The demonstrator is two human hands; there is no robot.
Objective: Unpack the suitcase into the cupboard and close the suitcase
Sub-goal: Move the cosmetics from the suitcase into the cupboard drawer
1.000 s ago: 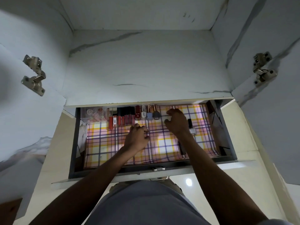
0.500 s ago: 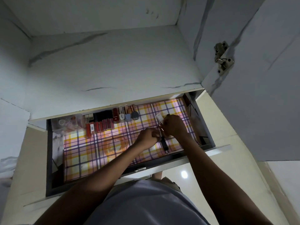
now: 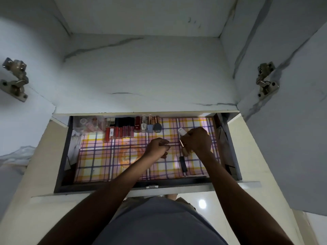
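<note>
1. Right hand (image 3: 197, 139) reaches over the open drawer (image 3: 62, 156), fingers curled round a small bundle of cosmetics: a white-capped piece (image 3: 182, 132) sticks out at the top and a tan tube (image 3: 186, 151) hangs out below the fist.
2. Left hand (image 3: 156, 147) hovers just beside it, near the drawer's middle, fingers curled in; a thin item seems pinched at its fingertips, but it is too small to tell for sure.
3. Both forearms stretch forward from the bottom of the view, roughly parallel, knuckles up.
4. The drawer is pulled out under the cupboard shelf (image 3: 141, 76) and lined with a plaid sheet (image 3: 106, 160) in yellow, pink and purple.
5. One black tube (image 3: 183, 164) lies on the liner, just below the right hand, lengthwise toward the drawer front.
6. Along the back edge stands a row of makeup: about six reddish lip glosses (image 3: 120, 131) with dark caps, then four nail polish bottles (image 3: 149, 127) side by side: one red, one pale, one light blue, one grey.
7. A clear box (image 3: 88, 124) sits in the back left corner, holding small pinkish items.
8. Two metal hinges (image 3: 266, 83) show, one on each open cupboard door.
9. The suitcase is out of view.
</note>
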